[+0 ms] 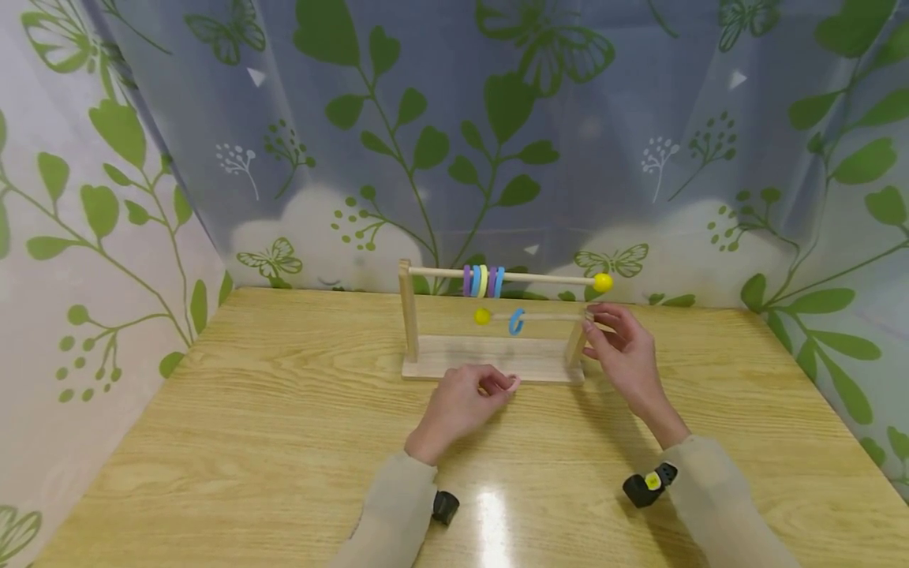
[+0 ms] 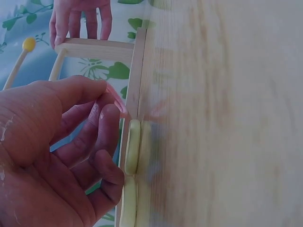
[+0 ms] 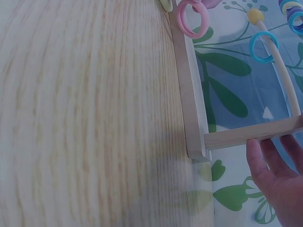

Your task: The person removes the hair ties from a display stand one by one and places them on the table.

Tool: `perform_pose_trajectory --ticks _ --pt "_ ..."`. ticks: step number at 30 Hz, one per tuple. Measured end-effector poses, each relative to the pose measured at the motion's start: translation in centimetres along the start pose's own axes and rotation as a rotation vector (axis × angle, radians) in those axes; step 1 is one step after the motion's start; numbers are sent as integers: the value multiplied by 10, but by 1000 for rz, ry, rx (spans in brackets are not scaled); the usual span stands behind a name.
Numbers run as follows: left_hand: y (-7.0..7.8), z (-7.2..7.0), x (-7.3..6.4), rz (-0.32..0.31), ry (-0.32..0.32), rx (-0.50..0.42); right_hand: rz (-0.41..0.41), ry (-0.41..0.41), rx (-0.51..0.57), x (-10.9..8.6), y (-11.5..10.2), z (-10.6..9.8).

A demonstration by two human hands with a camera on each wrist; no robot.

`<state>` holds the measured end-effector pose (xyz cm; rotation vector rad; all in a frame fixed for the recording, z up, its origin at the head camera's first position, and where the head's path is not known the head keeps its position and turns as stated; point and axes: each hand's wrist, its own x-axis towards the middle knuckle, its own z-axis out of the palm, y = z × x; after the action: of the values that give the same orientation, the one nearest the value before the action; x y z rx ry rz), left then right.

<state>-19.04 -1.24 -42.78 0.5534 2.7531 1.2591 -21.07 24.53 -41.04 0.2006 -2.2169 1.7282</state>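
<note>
One pink ring [image 3: 204, 21], pinched by my left hand [image 1: 465, 398]. At its two o'clock, my right hand [image 1: 628, 355] grips the post [image 3: 246, 134].

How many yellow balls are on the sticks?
2. One yellow ball sits on the right end of the upper stick, and the other yellow ball is on the left end of the lower stick.

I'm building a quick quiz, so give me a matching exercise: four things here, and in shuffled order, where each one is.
1. Pink ring
2. Lone blue ring
3. Row of several rings
4. Right hand

A. On the lower rod
B. Touching the shorter post
C. On the upper rod
D. Pinched by the left hand

Pairs: 1-D, 2-A, 3-C, 4-B
</note>
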Motion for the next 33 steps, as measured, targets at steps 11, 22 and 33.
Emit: perform_pose_trajectory --ticks 11,22,33 --pt "0 0 2 -14 -51 41 6 -7 4 0 -2 0" --pt "0 0 1 -14 -81 64 15 -5 -7 0 -1 0" --pt "-1 -3 1 -28 -39 -27 22 -15 -17 -1 -2 -1"
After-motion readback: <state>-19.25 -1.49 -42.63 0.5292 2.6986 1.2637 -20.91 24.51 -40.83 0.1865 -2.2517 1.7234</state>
